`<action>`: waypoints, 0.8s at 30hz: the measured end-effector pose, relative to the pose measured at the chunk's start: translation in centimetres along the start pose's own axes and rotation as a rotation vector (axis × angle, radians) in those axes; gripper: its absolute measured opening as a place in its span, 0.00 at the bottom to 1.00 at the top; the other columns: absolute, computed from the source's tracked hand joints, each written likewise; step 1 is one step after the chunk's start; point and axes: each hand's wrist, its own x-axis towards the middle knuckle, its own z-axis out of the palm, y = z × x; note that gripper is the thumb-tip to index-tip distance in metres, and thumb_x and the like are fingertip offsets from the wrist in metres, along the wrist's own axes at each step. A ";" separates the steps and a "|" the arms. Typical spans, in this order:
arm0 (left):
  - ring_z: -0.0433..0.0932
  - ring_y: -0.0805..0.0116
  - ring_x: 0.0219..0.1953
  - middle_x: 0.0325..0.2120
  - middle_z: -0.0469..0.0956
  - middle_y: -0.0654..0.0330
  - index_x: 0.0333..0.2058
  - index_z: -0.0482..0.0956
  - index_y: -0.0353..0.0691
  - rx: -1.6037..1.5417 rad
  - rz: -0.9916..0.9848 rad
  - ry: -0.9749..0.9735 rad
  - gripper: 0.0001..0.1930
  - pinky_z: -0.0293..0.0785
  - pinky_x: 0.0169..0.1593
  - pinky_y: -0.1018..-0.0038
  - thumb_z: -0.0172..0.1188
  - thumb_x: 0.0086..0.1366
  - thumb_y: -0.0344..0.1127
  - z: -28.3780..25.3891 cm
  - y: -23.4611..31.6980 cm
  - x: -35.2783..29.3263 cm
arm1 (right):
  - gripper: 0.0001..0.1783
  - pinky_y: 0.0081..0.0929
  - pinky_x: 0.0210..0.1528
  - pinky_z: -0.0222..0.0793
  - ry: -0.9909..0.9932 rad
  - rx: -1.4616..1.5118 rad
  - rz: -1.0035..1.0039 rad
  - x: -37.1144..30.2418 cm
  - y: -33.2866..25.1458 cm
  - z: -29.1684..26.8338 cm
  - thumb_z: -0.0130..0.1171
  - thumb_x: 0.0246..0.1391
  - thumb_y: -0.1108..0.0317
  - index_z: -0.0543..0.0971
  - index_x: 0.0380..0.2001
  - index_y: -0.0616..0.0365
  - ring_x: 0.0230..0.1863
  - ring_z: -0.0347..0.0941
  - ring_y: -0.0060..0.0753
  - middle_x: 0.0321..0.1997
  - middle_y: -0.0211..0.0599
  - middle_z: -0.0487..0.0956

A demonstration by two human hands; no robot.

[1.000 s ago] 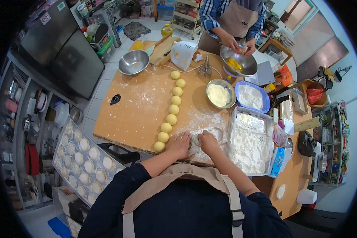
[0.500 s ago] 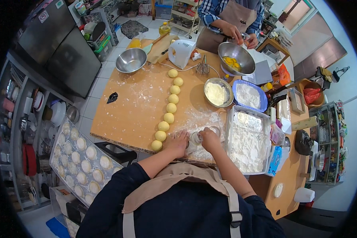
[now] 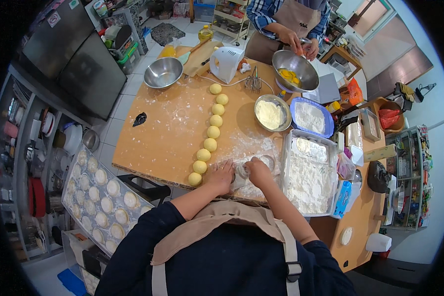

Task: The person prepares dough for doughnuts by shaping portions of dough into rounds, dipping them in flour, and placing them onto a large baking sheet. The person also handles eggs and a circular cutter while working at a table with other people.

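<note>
On the floured wooden tabletop [image 3: 167, 133], the person's left hand [image 3: 221, 176] and right hand [image 3: 258, 172] meet over a small pale piece of dough [image 3: 241, 170] near the tabletop's near edge. Both grips are curled together around the dough, fingers pressing it from either side; how tightly they clamp cannot be told.

At ten o'clock from the hands, a row of seven yellow dough balls [image 3: 210, 133] runs away toward twelve o'clock, the nearest ball just beside the left hand. At three o'clock lies a clear tray of flour [image 3: 306, 177], close to the right hand. At one o'clock stand a steel bowl of flour [image 3: 272, 113] and a blue-rimmed tub [image 3: 311, 117]. At eight o'clock, off the tabletop, a baking tray of filled moulds [image 3: 101, 197] rests. Across the tabletop, another person's hands [image 3: 301, 44] work over a steel bowl holding egg yolks [image 3: 295, 70].
</note>
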 end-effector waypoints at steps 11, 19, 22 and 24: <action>0.55 0.53 0.66 0.66 0.51 0.50 0.64 0.52 0.36 -0.035 0.012 0.046 0.55 0.52 0.65 0.55 0.72 0.42 0.54 -0.6 0.0 -0.2 | 0.19 0.42 0.45 0.69 0.281 0.255 0.221 -4.0 4.8 -3.8 0.56 0.36 0.81 0.82 0.36 0.55 0.43 0.72 0.54 0.38 0.50 0.76; 0.56 0.54 0.66 0.66 0.50 0.51 0.64 0.53 0.37 -0.013 -0.020 0.032 0.54 0.53 0.65 0.56 0.71 0.43 0.55 -0.4 0.2 -0.4 | 0.16 0.40 0.43 0.70 0.219 0.239 0.199 -4.2 2.8 -2.0 0.63 0.38 0.75 0.82 0.36 0.54 0.41 0.74 0.51 0.38 0.46 0.76; 0.55 0.53 0.66 0.66 0.50 0.51 0.64 0.53 0.37 -0.013 -0.025 -0.007 0.55 0.52 0.65 0.56 0.71 0.42 0.55 -1.4 0.6 -0.6 | 0.16 0.42 0.43 0.70 0.151 0.193 0.155 -3.5 1.9 -1.1 0.59 0.40 0.78 0.82 0.36 0.53 0.41 0.74 0.52 0.37 0.47 0.75; 0.55 0.53 0.66 0.66 0.50 0.51 0.64 0.53 0.37 -0.015 -0.021 -0.004 0.55 0.53 0.65 0.56 0.71 0.42 0.55 -1.3 0.7 -0.6 | 0.16 0.42 0.42 0.71 0.104 0.160 0.135 -3.1 0.8 -1.2 0.56 0.41 0.79 0.82 0.36 0.53 0.41 0.74 0.51 0.37 0.47 0.74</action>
